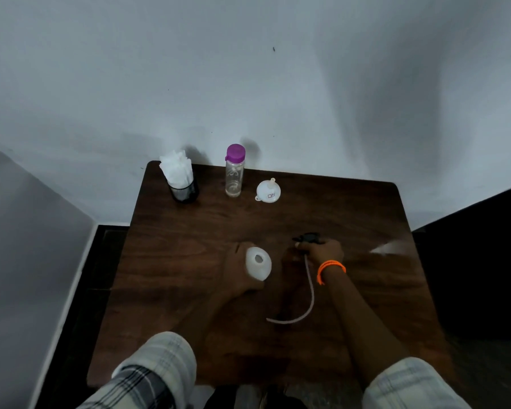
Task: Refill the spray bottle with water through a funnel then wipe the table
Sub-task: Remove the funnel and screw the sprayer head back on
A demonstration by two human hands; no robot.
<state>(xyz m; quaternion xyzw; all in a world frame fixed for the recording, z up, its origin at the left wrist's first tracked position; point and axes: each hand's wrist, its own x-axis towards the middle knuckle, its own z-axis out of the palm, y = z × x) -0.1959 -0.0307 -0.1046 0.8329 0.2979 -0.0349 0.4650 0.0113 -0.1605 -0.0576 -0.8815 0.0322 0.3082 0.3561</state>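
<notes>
The table [189, 231] is dark wood with a faint sheen. The spray bottle [258, 263] and funnel [268, 191] look like matt, milky plastic, while the water bottle [234, 175] is clear and glossy. Soft white paper tissues [176, 168] stand in a black mesh holder [185, 191].

Both forearms bare below rolled sleeves. Left sleeve [157, 367]: pale cloth, dark grey plaid lines, cuff turned back. Right sleeve [410, 385]: same pale plaid. Orange cord bracelet [331, 269], several strands, on right wrist behind the fingers.

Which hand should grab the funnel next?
Probably the right hand: it holds only the sprayer head, easy to drop, while the left hand steadies the open bottle. Funnel lies ahead.
</notes>
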